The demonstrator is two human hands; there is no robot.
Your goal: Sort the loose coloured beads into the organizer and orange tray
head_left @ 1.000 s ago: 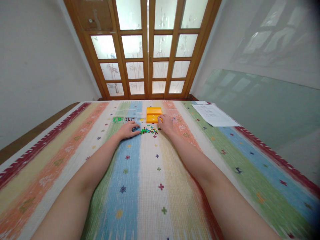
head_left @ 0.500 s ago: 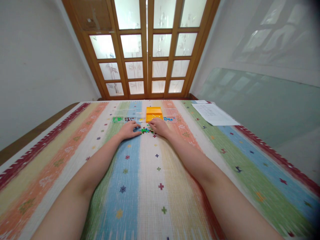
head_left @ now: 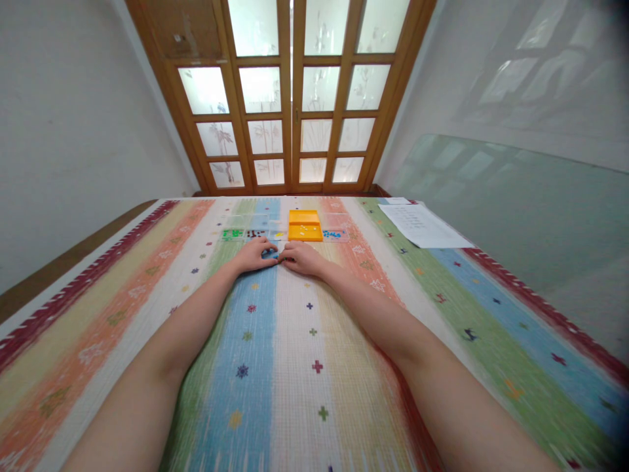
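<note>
Green pieces (head_left: 232, 233) lie in a clear container (head_left: 244, 234) left of the frame's centre, on a bench (head_left: 250, 413) spread with a striped cloth, and we see dark red pieces (head_left: 255, 234) just to their right in the same row. Below these, our left hand (head_left: 255, 254) rests on the cloth, its forearm reaching up from the lower left of the frame; the fingers curve over with the thumb apart from them, and blue cloth shows through the gap. Slightly further right, a few yellow pieces (head_left: 279, 235) sit beside the dark ones, though we cannot tell where one compartment ends and the next begins. Behind them, wood-framed doors (head_left: 291, 118) with pale glass panes fill the upper centre of the frame. Our right hand (head_left: 303, 259) comes in from the lower right, fingers bent down towards the thumb, its tips at the tips of the left; we cannot tell whether it pinches anything, since the hand hides what is under it. Just above it, a yellow box (head_left: 304, 215) stands open with white pieces (head_left: 309, 229) in its near half. Blue pieces (head_left: 333, 234) lie right beside the box. Further right we have a printed sheet (head_left: 425, 226) near the bench's far edge, and a pale green panel (head_left: 515, 210) at the right of the frame.
</note>
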